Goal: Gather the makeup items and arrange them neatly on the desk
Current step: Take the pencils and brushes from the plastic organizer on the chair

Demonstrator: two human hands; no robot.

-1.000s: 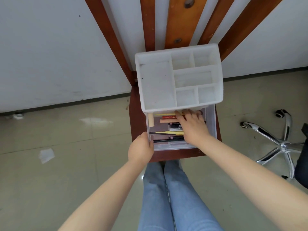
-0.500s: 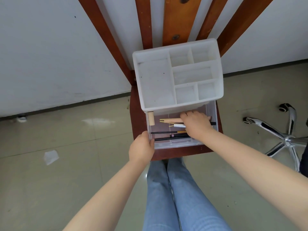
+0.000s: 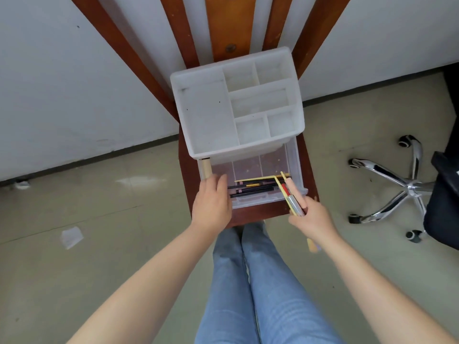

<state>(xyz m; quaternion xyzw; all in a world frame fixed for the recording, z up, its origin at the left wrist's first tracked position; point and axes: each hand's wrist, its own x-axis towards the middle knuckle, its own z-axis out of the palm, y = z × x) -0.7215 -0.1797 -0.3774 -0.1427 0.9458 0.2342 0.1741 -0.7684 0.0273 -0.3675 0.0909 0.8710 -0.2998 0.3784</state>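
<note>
right hand [image 3: 311,216] has a fistful of makeup pens [image 3: 293,202], tips sticking out over the drawer's [image 3: 295,157] right edge | left hand [image 3: 211,202] fingers relaxed on the drawer's left front corner, gripping nothing as far as I can see | remaining pencils [image 3: 253,189] lie in the drawer between my hands | white organizer [image 3: 236,105] on wooden chair [image 3: 188,175]

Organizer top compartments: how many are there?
6 in the white organizer: one large at left, two small at back, one long in the middle, two small in front.
</note>
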